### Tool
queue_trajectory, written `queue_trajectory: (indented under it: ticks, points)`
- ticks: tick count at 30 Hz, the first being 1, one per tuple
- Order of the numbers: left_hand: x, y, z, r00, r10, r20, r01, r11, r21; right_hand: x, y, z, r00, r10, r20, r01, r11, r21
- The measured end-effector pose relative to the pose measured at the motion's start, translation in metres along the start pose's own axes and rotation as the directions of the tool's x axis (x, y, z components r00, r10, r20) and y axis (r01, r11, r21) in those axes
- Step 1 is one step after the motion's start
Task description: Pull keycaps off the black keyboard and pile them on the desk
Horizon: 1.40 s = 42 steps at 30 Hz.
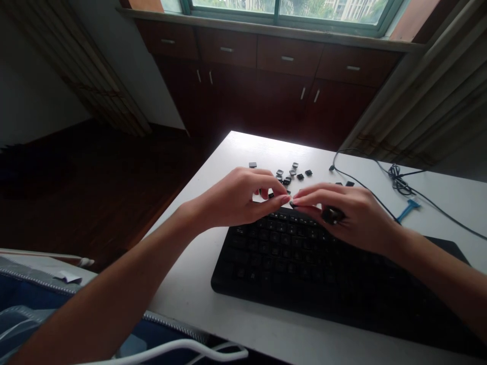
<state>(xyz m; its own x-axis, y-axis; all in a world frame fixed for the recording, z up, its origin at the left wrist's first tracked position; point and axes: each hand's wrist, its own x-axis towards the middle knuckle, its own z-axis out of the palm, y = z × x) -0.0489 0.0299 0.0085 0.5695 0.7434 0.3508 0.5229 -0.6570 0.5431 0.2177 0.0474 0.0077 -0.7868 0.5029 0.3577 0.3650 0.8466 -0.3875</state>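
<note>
Daylight comes in through the window (289, 10) at the top and is the only light source that shows. It falls hard on the far part of the white table (243, 152), which glares almost blank. The rest is dim: the floor (95, 192) and the cabinets (266, 86) under the sill sink into dark brown, and the black keyboard (304, 263) loses nearly all key detail. The hands (243, 197) are softly lit from behind. Straight lines bend toward the edges, and the corners look slightly soft and smeared.
</note>
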Motion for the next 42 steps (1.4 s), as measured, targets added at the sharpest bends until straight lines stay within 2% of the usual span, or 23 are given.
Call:
queue_trajectory:
  ticks: [4,7,10,15,21,26,32,35,42]
  points:
    - [0.0,0.007,0.002,0.999,0.035,0.028,-0.033,0.997,-0.076,-0.038,-0.035,0.006,0.984,0.176,-0.008,-0.173,0.975,0.138]
    - [-0.001,0.009,0.008,0.989,0.115,0.097,-0.101,0.985,-0.141,-0.053,-0.055,0.019,0.987,0.158,-0.027,-0.153,0.978,0.145]
    - [-0.001,0.008,0.016,0.968,0.206,0.145,-0.183,0.97,-0.16,-0.055,-0.065,0.031,0.995,0.097,-0.034,-0.093,0.991,0.099]
    - [0.0,0.006,0.026,0.952,0.265,0.152,-0.256,0.964,-0.076,-0.05,-0.067,0.033,0.998,0.055,-0.012,-0.055,0.998,0.028]
    - [0.0,0.004,0.033,0.937,0.316,0.148,-0.306,0.948,-0.09,-0.051,-0.067,0.027,1.0,-0.007,0.021,0.008,1.0,-0.029]
    - [-0.001,0.007,0.03,0.938,0.312,0.154,-0.288,0.944,-0.159,-0.053,-0.071,0.027,0.999,0.003,0.032,-0.002,0.999,-0.038]
    - [-0.004,0.012,0.018,0.904,0.317,0.287,-0.232,0.927,-0.294,-0.057,-0.076,0.033,0.998,0.038,-0.049,-0.039,0.999,-0.01]
    - [-0.005,0.012,0.016,0.896,0.313,0.316,-0.233,0.936,-0.264,-0.057,-0.075,0.034,0.994,0.071,-0.081,-0.07,0.997,0.009]
    - [-0.004,0.011,0.018,0.88,0.325,0.346,-0.257,0.939,-0.228,-0.058,-0.072,0.036,0.993,0.118,-0.009,-0.117,0.992,0.039]
